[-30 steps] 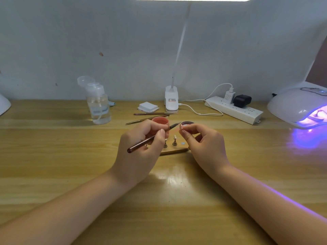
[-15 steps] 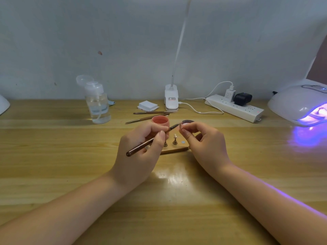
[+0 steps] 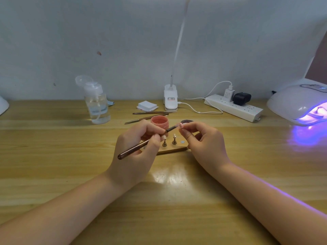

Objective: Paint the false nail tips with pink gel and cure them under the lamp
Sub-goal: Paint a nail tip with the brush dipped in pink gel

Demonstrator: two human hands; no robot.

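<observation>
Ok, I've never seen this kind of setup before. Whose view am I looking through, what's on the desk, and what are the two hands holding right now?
There is no machine here: a person works with bare hands, and the one picture comes from a camera on their head, looking forward and down.

The left hand grips a brush, its tip against a small nail tip pinched by the right hand. Just behind the left hand stands an open pot of pink gel. Between the hands lies a wooden base with two more tips on little stands.

Further back on the table are a clear pump bottle, white pads, two spare tools, a clip lamp and a power strip. At the far right a curing lamp glows purple.
</observation>
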